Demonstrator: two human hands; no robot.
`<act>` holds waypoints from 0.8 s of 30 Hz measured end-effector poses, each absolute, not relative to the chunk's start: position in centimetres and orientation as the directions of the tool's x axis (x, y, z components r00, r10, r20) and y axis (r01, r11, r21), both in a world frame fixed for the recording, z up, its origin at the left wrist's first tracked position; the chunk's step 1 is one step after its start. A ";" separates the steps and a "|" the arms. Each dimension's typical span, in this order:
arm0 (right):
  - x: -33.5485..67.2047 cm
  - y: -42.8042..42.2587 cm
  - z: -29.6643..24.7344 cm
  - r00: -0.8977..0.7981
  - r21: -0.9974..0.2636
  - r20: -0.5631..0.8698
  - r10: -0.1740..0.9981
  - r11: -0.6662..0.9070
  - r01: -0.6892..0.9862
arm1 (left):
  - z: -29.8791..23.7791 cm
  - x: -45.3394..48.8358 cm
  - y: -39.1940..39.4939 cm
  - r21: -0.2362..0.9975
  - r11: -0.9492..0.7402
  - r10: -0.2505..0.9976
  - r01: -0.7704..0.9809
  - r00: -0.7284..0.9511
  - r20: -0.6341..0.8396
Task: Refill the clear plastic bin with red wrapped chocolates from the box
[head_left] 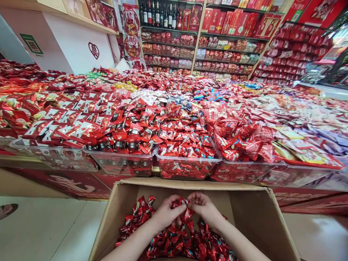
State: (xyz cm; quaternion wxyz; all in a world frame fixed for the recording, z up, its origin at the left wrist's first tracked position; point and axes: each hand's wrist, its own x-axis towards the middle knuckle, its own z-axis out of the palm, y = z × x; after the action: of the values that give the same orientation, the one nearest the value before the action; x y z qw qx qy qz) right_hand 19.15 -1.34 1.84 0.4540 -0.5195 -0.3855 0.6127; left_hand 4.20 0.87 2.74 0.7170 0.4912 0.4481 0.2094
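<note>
Both hands are inside a cardboard box [252, 206], above a loose heap of small red wrapped candies [174, 243]. My left hand [172, 212] has its fingers closed round a few of these red candies [182, 203]. Close beside it, my right hand [202, 206] has thumb and fingers pinched at the right side of the same little bunch. How many candies lie between the fingers is hard to make out.
Clear plastic bins [187, 166] heaped with wrapped sweets run along the display just beyond the box. Behind rise shelves with wine bottles [160, 16] and red gift boxes [239, 21]. Tiled floor [54, 224] shows at both sides; a white cabinet [78, 40] stands at the left.
</note>
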 end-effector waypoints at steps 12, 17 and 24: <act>18.8 -2.5 7.3 -0.074 -0.952 -0.122 0.990 -0.095 0.292 | 4.5 3.4 0.9 0.803 0.576 0.682 -0.155 0.633 -0.366; 20.1 -1.6 16.0 -0.201 -0.851 0.089 0.975 0.180 0.493 | 4.4 3.3 0.7 0.763 0.607 0.676 -0.222 0.648 -0.350; 21.5 10.2 23.0 -0.283 -0.623 0.240 0.929 0.370 0.689 | 3.2 3.2 0.8 0.771 0.612 0.666 -0.175 0.640 -0.383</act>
State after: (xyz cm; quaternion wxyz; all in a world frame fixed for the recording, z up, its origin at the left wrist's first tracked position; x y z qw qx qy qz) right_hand 21.50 10.21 22.99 0.2931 -0.5224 -0.7741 0.2049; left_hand 3.24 0.77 3.22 0.8307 0.3607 0.3403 0.2529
